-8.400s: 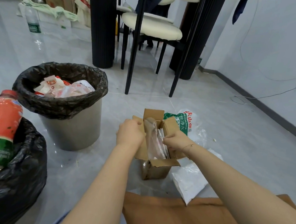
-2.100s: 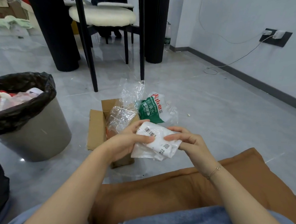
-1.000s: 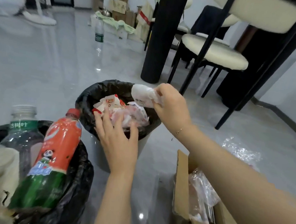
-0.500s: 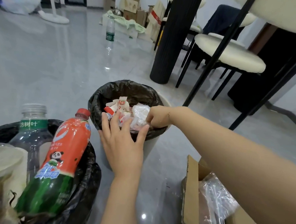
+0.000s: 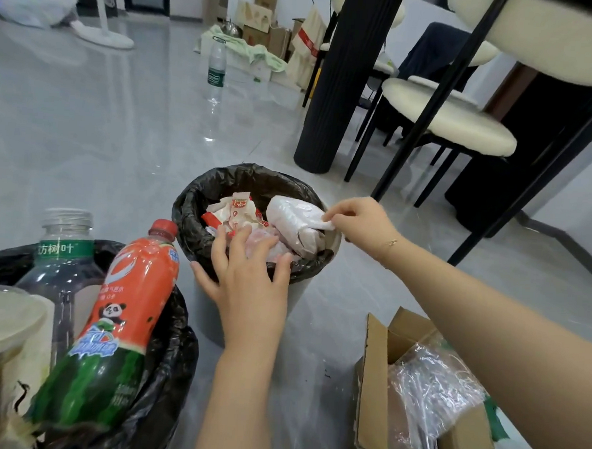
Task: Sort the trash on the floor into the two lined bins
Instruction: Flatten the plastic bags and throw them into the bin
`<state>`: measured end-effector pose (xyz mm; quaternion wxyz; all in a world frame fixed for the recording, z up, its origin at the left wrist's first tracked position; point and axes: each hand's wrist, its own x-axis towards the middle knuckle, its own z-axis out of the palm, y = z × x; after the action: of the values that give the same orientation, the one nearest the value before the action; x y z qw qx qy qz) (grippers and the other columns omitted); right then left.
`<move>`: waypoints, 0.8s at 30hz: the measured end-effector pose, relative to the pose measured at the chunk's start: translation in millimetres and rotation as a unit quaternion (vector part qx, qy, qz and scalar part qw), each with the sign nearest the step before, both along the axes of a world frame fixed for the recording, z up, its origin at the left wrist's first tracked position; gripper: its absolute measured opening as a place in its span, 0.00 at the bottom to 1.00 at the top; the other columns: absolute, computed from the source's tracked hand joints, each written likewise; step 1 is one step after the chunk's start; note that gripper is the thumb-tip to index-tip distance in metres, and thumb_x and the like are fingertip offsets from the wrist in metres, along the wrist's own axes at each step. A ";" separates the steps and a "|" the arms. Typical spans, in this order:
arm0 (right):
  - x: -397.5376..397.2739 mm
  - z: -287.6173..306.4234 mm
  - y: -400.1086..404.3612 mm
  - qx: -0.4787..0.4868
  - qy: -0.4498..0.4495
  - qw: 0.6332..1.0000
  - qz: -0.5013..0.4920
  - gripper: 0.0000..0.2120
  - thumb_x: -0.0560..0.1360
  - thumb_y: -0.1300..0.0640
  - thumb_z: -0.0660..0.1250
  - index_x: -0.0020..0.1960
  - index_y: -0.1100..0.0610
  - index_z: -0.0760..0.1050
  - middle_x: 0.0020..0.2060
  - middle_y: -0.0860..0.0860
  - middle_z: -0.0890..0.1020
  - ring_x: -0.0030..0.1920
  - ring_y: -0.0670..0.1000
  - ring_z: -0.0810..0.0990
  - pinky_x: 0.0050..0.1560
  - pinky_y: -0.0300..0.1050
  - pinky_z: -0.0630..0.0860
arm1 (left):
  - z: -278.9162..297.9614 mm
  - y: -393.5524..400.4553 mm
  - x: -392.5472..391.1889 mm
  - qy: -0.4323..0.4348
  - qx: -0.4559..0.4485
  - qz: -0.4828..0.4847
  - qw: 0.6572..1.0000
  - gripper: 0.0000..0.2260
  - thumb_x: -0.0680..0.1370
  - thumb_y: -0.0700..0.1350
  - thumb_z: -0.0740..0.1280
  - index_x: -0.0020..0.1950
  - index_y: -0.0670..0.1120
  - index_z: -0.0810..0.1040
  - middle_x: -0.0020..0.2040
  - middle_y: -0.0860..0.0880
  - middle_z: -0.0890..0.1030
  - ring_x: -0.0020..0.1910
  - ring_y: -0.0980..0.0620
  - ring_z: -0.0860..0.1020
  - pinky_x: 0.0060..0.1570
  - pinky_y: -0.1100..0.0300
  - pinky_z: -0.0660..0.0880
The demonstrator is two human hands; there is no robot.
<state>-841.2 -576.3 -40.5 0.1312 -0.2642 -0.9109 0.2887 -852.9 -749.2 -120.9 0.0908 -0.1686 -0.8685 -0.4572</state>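
A grey bin with a black liner (image 5: 200,198) stands mid-floor, filled with wrappers. My left hand (image 5: 250,283) rests flat on its near rim, fingers spread over the trash. A crumpled white plastic bag (image 5: 294,221) lies on top at the bin's right side. My right hand (image 5: 360,220) pinches a corner of that bag at the right rim. A second black-lined bin (image 5: 164,354) at the near left holds a red-and-green drink bottle (image 5: 118,321), a clear water bottle (image 5: 62,274) and a cup. A cardboard box (image 5: 372,376) with clear plastic film (image 5: 433,386) sits at the near right.
Chairs with cream seats (image 5: 454,112) and black legs stand behind the bin, beside a black pillar (image 5: 343,75). A water bottle (image 5: 216,65) stands upright on the far floor, with boxes and cloth behind it. The grey tiled floor spreads open to the left.
My right hand has drawn back to the bin's right rim, still pinching the white bag, which now lies on the trash. The left hand stays on the near rim.
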 end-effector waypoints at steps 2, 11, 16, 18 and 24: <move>7.5 -5.8 -1.2 0.002 -0.003 1.000 -0.011 0.07 0.72 0.60 0.64 0.41 0.58 0.81 0.28 0.48 0.74 0.31 0.47 0.71 0.31 0.39 0.68 | -0.3 1.4 1.0 0.003 -0.006 -0.004 1.000 0.11 0.78 0.54 0.62 0.59 0.58 0.78 0.73 0.54 0.67 0.77 0.51 0.50 0.71 0.37 0.39; 22.9 -41.1 -22.9 -0.061 0.006 0.998 -0.022 0.14 0.69 0.47 0.72 0.49 0.54 0.79 0.29 0.47 0.73 0.29 0.44 0.70 0.29 0.39 0.68 | 23.3 1.4 3.1 0.064 0.007 -0.015 0.998 0.12 0.80 0.43 0.60 0.61 0.52 0.78 0.70 0.54 0.72 0.77 0.52 0.55 0.71 0.46 0.32; 30.9 -28.9 -31.9 -0.160 -0.040 0.984 -0.060 0.14 0.71 0.51 0.69 0.55 0.52 0.73 0.35 0.51 0.76 0.25 0.51 0.76 0.26 0.44 0.77 | 62.6 7.8 -33.8 0.094 -0.058 -0.193 0.975 0.17 0.80 0.37 0.57 0.66 0.49 0.75 0.70 0.51 0.71 0.76 0.47 0.58 0.73 0.46 0.58; 32.3 -21.6 -36.5 -0.176 -0.051 0.981 -0.062 0.14 0.72 0.53 0.68 0.56 0.52 0.71 0.33 0.53 0.78 0.22 0.52 0.76 0.23 0.41 0.75 | 73.1 26.1 -50.7 0.044 -0.123 -0.268 0.954 0.19 0.81 0.40 0.56 0.71 0.53 0.70 0.74 0.51 0.66 0.75 0.47 0.58 0.72 0.48 0.59; 31.2 -12.1 -37.8 -0.248 -0.068 0.964 -0.071 0.18 0.76 0.62 0.59 0.66 0.59 0.66 0.27 0.58 0.78 0.21 0.53 0.75 0.26 0.47 0.79 | 74.0 54.6 -81.8 0.016 -0.338 -0.370 0.865 0.20 0.82 0.46 0.56 0.75 0.54 0.64 0.77 0.50 0.61 0.75 0.48 0.59 0.72 0.49 0.59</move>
<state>-810.0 -614.1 -52.6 0.0195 -0.3718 -0.7964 0.4766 -934.8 -694.6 -46.9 -0.1332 -0.5053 -0.8422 -0.1330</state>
